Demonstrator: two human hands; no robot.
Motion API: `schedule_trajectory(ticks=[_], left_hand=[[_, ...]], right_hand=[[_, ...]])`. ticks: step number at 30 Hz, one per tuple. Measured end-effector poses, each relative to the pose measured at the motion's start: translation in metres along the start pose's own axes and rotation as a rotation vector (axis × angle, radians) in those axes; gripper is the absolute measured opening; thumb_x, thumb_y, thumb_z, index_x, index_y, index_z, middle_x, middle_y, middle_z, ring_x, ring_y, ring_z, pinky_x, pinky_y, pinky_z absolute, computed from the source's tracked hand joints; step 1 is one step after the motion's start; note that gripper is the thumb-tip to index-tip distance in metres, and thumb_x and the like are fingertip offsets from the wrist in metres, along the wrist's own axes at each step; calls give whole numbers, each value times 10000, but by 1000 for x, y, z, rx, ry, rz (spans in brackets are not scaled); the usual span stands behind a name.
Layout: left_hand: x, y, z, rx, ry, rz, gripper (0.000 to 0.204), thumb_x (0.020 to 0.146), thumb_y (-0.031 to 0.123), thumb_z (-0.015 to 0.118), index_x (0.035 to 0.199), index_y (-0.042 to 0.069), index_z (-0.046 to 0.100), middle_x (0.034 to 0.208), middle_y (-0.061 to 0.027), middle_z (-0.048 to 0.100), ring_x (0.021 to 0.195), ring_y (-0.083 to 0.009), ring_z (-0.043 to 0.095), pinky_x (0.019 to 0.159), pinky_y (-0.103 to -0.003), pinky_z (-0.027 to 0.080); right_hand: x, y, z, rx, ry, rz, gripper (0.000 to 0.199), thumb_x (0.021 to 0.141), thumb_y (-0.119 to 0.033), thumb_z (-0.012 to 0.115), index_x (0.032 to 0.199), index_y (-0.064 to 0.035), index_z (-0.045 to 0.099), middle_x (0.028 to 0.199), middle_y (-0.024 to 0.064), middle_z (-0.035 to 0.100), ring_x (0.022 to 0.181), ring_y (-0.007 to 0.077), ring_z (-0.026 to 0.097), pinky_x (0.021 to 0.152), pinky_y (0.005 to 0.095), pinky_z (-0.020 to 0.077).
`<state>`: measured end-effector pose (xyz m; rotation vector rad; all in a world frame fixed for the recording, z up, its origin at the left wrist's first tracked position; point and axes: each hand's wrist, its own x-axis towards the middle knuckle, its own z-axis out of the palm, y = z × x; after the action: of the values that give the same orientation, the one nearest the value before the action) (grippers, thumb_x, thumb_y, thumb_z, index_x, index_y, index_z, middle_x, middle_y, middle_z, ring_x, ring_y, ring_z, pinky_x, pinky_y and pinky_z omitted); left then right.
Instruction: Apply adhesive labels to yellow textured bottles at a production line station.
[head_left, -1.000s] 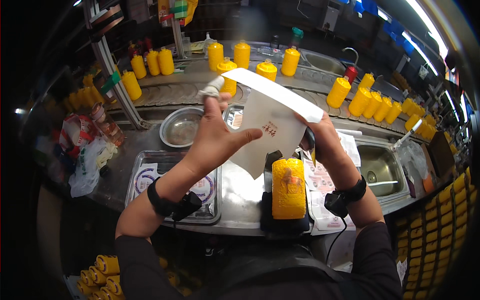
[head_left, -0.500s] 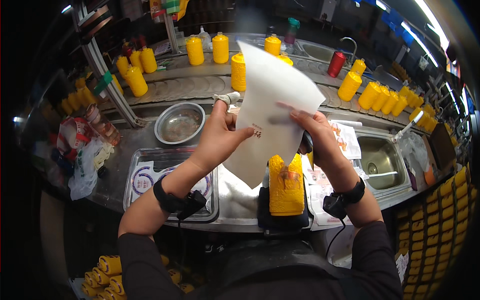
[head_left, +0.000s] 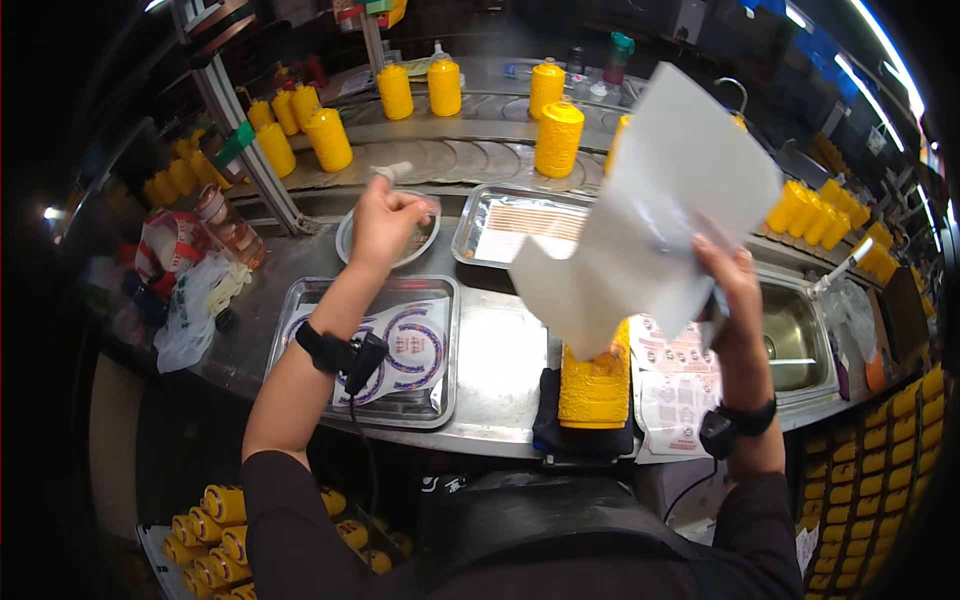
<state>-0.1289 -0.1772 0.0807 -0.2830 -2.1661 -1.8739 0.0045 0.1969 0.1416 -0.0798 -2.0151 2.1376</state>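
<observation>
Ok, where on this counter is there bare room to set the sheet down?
Bare steel shows between the label tray and the yellow spool. Right of the spool, sticker sheets and the sink crowd it; behind, the foil tray and round dish.

A factory line: yellow yarn cones (head_left: pixel 558 138) on a conveyor (head_left: pixel 450 160).

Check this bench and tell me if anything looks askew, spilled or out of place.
Nothing is spilled or broken. The only untidy spot is the left end of the steel bench, where crumpled plastic bags lie in a loose heap at the edge. The yellow spool stands upright under the white sheet held in the right hand.
</observation>
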Motion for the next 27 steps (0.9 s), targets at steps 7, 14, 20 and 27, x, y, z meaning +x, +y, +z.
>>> schedule_trajectory(ticks=[7, 14, 20, 27], left_hand=[[39, -88, -67, 357, 183, -314, 581, 741, -81, 677, 1277, -74, 453, 769, -130, 684, 560, -177, 652, 491, -269, 505], [52, -106, -87, 644, 187, -458, 548, 666, -28, 740, 1193, -32, 590, 853, -195, 698, 639, -230, 694, 560, -343, 520], [59, -120, -116, 833, 190, -245, 526, 619, 65, 814, 1124, 59, 664, 963, -163, 709, 853, -279, 698, 726, -364, 529], [48, -146, -182, 202, 40, -264, 640, 784, 13, 665, 1377, 13, 425, 700, -10, 588, 534, -75, 517, 440, -207, 369]], right_hand=[[-27, 1, -116, 194, 219, -162, 313, 908, -117, 578, 1151, 78, 607, 1060, 158, 664, 926, 208, 674, 839, 315, 553], [-144, 59, -303, -519, 518, -404, 435, 937, -17, 472, 1369, 29, 460, 1381, 150, 471, 1257, 232, 486, 1059, 364, 407], [-240, 125, -441, -283, 658, -216, 430, 965, -205, 475, 1356, -26, 486, 1353, 106, 465, 1246, 212, 458, 1045, 343, 377], [-344, 150, -457, -32, 1393, 124, 272, 861, -293, 611, 1048, -99, 574, 896, 36, 612, 694, 149, 576, 576, 304, 448]])
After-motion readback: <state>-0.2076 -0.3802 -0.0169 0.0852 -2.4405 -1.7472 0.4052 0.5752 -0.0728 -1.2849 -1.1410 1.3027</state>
